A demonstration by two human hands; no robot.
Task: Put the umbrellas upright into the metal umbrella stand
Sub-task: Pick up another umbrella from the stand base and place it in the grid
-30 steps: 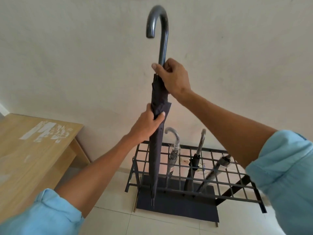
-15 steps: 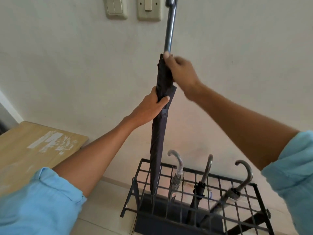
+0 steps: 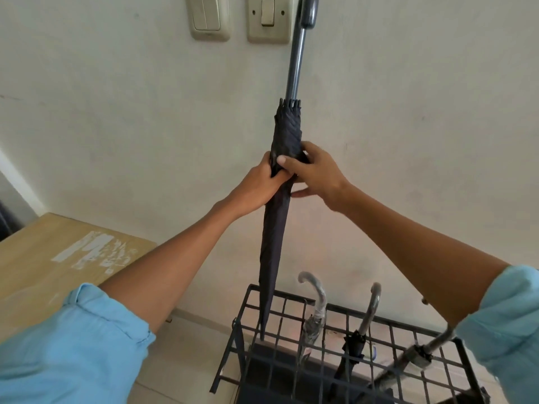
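Note:
I hold a long dark folded umbrella [image 3: 274,252] upright, its tip inside the left end of the black metal grid stand [image 3: 294,316]; its grey shaft runs up past the frame's top, hiding the handle. My left hand [image 3: 258,185] grips the folded canopy at mid height. My right hand [image 3: 316,170] wraps the canopy right beside it, fingers over the fabric. Three more umbrellas stand in the stand: a clear-wrapped one with a grey hook [image 3: 316,313], a dark one [image 3: 361,330], and a leaning one [image 3: 414,357] at the right.
A light wooden table [image 3: 58,258] with white marks stands at the left, close to the stand. Two wall switches [image 3: 237,17] sit on the white wall above. Pale floor tiles [image 3: 186,360] lie in front of the stand.
My right hand slid down from the top of the canopy to join my left hand at mid height. The view tilted upward, so the stand sits lower in frame.

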